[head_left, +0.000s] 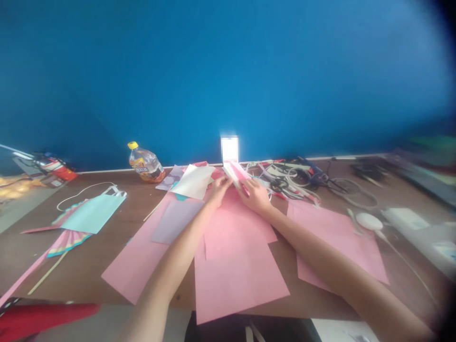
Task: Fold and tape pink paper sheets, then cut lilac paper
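Note:
Near the wall, both hands are at a narrow pink and white strip of folded paper (236, 174). My left hand (218, 191) pinches its left edge. On the strip's right side, my right hand (256, 194) grips it with bent fingers; the fingertips are partly blurred. Pink paper sheets (238, 278) lie under and in front of the hands. A pale cream sheet (194, 181) and a lilac sheet (176, 221) lie to the left of my left hand. Another pink sheet (338, 242) lies beneath my right forearm.
A tilted bottle with a yellow cap (147, 164) stands at the back left. On the left lie a light-blue card (93, 212) and a pleated paper fan (69, 242). Tangled cables (295, 180) and a round white charger (369, 221) are on the right. A bright blurred rectangle (230, 148) stands against the blue wall.

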The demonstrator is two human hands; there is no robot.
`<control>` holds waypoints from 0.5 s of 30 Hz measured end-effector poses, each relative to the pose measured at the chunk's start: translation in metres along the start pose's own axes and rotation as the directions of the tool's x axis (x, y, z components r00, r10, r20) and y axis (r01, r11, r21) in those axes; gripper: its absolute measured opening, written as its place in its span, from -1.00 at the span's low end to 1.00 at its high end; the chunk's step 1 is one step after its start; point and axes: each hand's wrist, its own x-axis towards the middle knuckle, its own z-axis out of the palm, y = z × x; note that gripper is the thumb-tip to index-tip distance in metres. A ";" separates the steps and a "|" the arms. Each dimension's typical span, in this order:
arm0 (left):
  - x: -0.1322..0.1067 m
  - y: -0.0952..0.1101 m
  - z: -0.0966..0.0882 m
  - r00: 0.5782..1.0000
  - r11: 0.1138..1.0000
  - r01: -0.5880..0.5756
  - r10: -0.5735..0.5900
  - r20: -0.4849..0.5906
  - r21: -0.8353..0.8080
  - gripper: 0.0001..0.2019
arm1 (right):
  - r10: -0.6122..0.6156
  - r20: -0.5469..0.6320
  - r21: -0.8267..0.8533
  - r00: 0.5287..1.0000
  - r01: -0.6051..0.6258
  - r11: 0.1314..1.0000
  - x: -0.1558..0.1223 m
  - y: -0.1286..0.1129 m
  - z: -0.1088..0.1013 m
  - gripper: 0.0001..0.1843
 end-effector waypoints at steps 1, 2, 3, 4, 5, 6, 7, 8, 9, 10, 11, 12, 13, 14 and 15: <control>0.000 0.000 0.000 1.000 1.000 -0.003 0.003 0.025 -0.023 -0.65 | -0.005 0.005 -0.003 1.000 0.005 1.000 0.000 0.000 0.000 -0.78; 0.001 -0.001 0.000 0.999 0.999 -0.004 0.006 0.040 -0.038 -0.64 | -0.009 0.012 -0.006 1.000 0.009 1.000 0.000 -0.001 0.000 -0.78; 0.001 -0.001 0.000 0.999 0.999 -0.007 0.009 0.050 -0.045 -0.64 | -0.013 0.020 -0.008 1.000 0.013 1.000 0.000 -0.001 0.000 -0.77; 0.001 -0.001 0.000 0.999 0.999 -0.009 0.011 0.046 -0.040 -0.63 | -0.015 0.028 -0.011 1.000 0.015 1.000 0.000 -0.001 0.000 -0.77; 0.001 -0.002 -0.001 0.999 1.000 -0.015 0.016 0.038 -0.025 -0.63 | -0.016 0.036 -0.016 0.999 0.016 1.000 0.000 -0.002 0.000 -0.77; 0.001 -0.002 -0.001 0.999 1.000 -0.024 0.024 0.033 -0.004 -0.63 | -0.015 0.045 -0.022 0.999 0.016 1.000 0.000 -0.002 0.000 -0.77; 0.001 -0.003 -0.001 0.999 0.999 -0.036 0.036 0.028 0.015 -0.64 | -0.013 0.055 -0.028 0.998 0.014 1.000 0.000 -0.002 0.000 -0.77; 0.001 -0.003 -0.001 0.998 0.998 -0.050 0.049 0.027 0.031 -0.65 | -0.012 0.066 -0.034 0.998 0.014 0.999 0.000 -0.002 0.000 -0.77; 0.001 -0.004 -0.002 0.998 0.997 -0.062 0.061 0.027 0.043 -0.66 | -0.012 0.077 -0.039 0.997 0.015 0.999 0.000 -0.003 0.000 -0.77; 0.001 -0.004 -0.002 0.997 0.996 -0.071 0.069 0.027 0.051 -0.67 | -0.014 0.087 -0.044 0.996 0.018 0.999 0.001 -0.003 -0.001 -0.76; 0.001 -0.004 -0.002 0.997 0.995 -0.074 0.073 0.027 0.059 -0.67 | -0.017 0.096 -0.049 0.995 0.022 0.999 0.001 -0.004 -0.001 -0.75; 0.000 -0.004 -0.002 0.997 0.995 -0.074 0.073 0.024 0.070 -0.67 | -0.022 0.105 -0.056 0.994 0.028 0.998 0.001 -0.004 -0.001 -0.75; 0.000 -0.004 -0.002 0.997 0.994 -0.072 0.070 0.020 0.082 -0.67 | -0.027 0.115 -0.063 0.993 0.035 0.997 0.001 -0.005 -0.002 -0.74; 0.000 -0.003 -0.001 0.998 0.993 -0.068 0.067 0.012 0.095 -0.66 | -0.032 0.123 -0.071 0.992 0.040 0.997 0.002 -0.005 -0.003 -0.73; -0.001 -0.003 -0.001 0.998 0.992 -0.061 0.061 0.004 0.106 -0.66 | -0.034 0.131 -0.079 0.991 0.045 0.996 0.002 -0.006 -0.003 -0.71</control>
